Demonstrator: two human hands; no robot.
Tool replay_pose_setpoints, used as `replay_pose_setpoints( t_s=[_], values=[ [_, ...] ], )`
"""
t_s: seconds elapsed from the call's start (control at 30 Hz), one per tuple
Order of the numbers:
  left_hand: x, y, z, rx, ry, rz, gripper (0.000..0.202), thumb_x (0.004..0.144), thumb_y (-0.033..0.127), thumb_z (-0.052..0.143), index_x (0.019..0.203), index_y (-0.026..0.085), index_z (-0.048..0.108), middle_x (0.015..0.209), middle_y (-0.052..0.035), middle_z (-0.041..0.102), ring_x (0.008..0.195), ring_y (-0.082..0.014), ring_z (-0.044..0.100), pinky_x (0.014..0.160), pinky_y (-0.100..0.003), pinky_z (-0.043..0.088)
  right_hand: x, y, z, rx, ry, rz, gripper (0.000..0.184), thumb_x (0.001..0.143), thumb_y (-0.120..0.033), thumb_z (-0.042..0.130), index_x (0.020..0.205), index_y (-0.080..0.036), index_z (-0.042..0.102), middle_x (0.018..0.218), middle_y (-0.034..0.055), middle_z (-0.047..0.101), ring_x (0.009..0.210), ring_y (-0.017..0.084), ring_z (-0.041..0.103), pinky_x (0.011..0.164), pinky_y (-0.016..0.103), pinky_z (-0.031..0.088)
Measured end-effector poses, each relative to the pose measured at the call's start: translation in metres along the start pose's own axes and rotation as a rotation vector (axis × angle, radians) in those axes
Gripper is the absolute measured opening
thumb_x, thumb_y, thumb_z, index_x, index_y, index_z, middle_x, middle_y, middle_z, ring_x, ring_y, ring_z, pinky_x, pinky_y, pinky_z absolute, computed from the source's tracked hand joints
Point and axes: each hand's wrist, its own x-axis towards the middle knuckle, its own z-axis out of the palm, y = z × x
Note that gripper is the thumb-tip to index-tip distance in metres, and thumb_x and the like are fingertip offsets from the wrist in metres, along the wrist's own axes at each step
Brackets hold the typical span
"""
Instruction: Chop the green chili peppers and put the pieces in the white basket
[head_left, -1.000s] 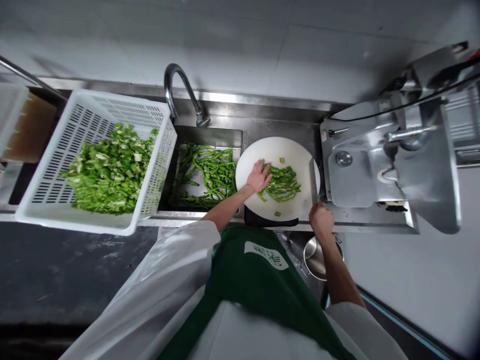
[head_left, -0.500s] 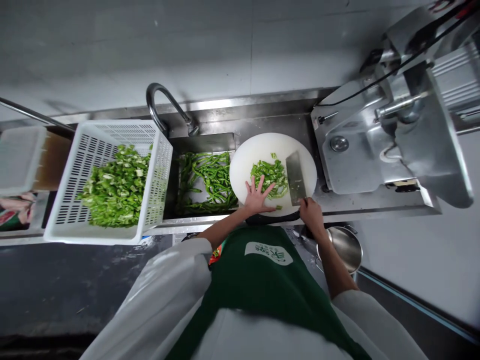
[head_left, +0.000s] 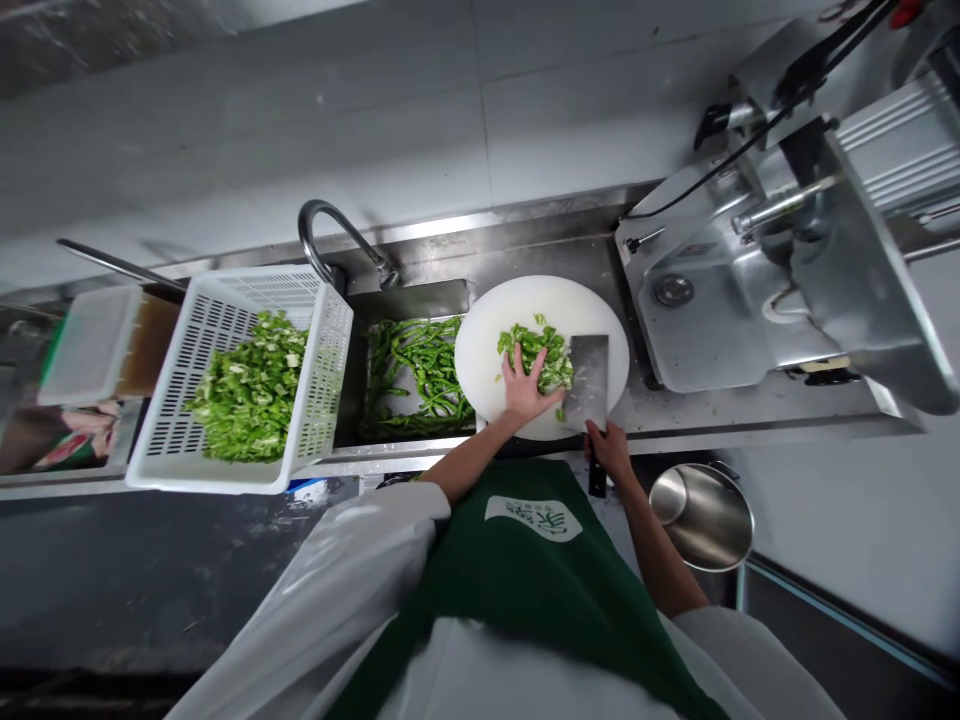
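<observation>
On the round white cutting board (head_left: 480, 300) lies a pile of chopped green peppers (head_left: 553, 352). My left hand (head_left: 523, 390) rests on the near left side of the pile, fingers spread. My right hand (head_left: 609, 450) is closed round the dark handle of a cleaver (head_left: 589, 375). The cleaver's broad blade lies rather flat over the board's right side, its left edge against the cut pieces. Whole long green peppers (head_left: 427, 365) fill much of the sink to the left of the board.
A white plastic basket (head_left: 154, 425) of chopped peppers stands left of the sink, under a curved faucet (head_left: 330, 215). Farther left is a lidded container (head_left: 94, 345). A metal slicer (head_left: 697, 340) is at the right, with a steel pot (head_left: 712, 525) below the counter edge.
My left hand has moved further onto the pepper pile. The cleaver has turned flatter and shifted toward me, its blade now touching the pieces. The whole view has shifted slightly.
</observation>
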Motion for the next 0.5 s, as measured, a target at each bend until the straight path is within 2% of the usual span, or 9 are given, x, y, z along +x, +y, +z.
replay_pose_setpoints(
  t_s=[0.1, 0.23, 0.33, 0.5],
  values=[
    [-0.008, 0.017, 0.005, 0.012, -0.026, 0.06, 0.096, 0.079, 0.068, 0.08, 0.16, 0.027, 0.049, 0.177, -0.0134, 0.006, 0.16, -0.0514, 0.008, 0.126, -0.071, 0.016, 0.0, -0.015, 0.035, 0.098, -0.106, -0.06, 0.05, 0.082, -0.074, 0.056, 0.071, -0.027, 0.046, 0.048, -0.0003, 0.056, 0.04, 0.016, 0.052, 0.041, 0.029, 0.044],
    [-0.008, 0.024, 0.008, 0.005, -0.019, 0.081, 0.078, 0.091, 0.056, 0.073, 0.159, 0.027, 0.049, 0.175, -0.0129, 0.016, 0.162, -0.0409, 0.015, 0.131, -0.063, 0.016, -0.006, -0.022, 0.068, 0.174, -0.127, -0.138, 0.045, 0.085, -0.068, 0.055, 0.07, -0.028, 0.045, 0.045, -0.0012, 0.054, 0.037, 0.016, 0.049, 0.039, 0.028, 0.039],
    [-0.006, 0.025, 0.006, -0.016, -0.024, 0.104, 0.064, 0.098, 0.048, 0.065, 0.156, 0.026, 0.053, 0.172, -0.014, 0.025, 0.16, -0.0367, 0.022, 0.131, -0.061, 0.018, -0.012, -0.017, 0.076, 0.237, -0.1, -0.127, 0.044, 0.086, -0.068, 0.056, 0.072, -0.028, 0.044, 0.046, -0.0024, 0.054, 0.037, 0.015, 0.048, 0.038, 0.028, 0.037],
    [-0.005, 0.037, 0.004, -0.023, -0.029, 0.193, 0.058, 0.102, 0.044, 0.059, 0.156, 0.023, 0.054, 0.17, -0.0168, 0.029, 0.16, -0.0359, 0.025, 0.13, -0.062, 0.019, -0.017, -0.006, 0.073, 0.36, -0.077, -0.114, 0.049, 0.084, -0.072, 0.061, 0.078, -0.027, 0.044, 0.05, -0.0047, 0.054, 0.037, 0.013, 0.048, 0.037, 0.027, 0.037]
  ],
)
